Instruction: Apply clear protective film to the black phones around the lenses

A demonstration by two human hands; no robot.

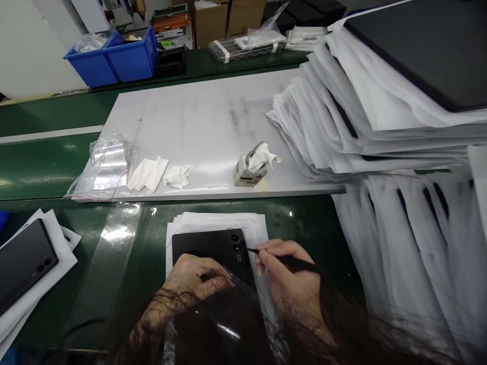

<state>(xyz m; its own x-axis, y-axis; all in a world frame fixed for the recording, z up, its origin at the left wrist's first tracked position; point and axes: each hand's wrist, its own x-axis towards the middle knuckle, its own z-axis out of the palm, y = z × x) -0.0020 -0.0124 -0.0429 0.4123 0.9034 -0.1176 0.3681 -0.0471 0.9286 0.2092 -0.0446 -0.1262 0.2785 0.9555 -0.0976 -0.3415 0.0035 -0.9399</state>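
A black tablet (205, 244) lies back up on white paper sheets (216, 220), by the near edge of the table (304, 223). Its long axis seems to run from that near edge toward the far edge, the near end partly hidden; its camera lenses (235, 238) sit at its far right corner, with a cluster of gold dots (239, 257) just below. The left hand (192, 276) rests across the tablet, fingers loosely curled, at the edge of a clear film (245, 287); whether it grips the film, I cannot tell. The right hand (291, 279) pinches a thin black tool (294, 262), its tip just beside the lenses.

Beyond is a white board (190, 126). Along the board's near edge are a small box (247, 176) with tissue poking out, its print too blurred to read, two crumpled tissues (178, 176) and, at the near left corner, a clear bag (110, 165). Another tablet (26, 263) lies to the left on paper. Paper-wrapped stacks (319, 111) fill the right side; blue bins (133, 56) stand near the table's far edge.
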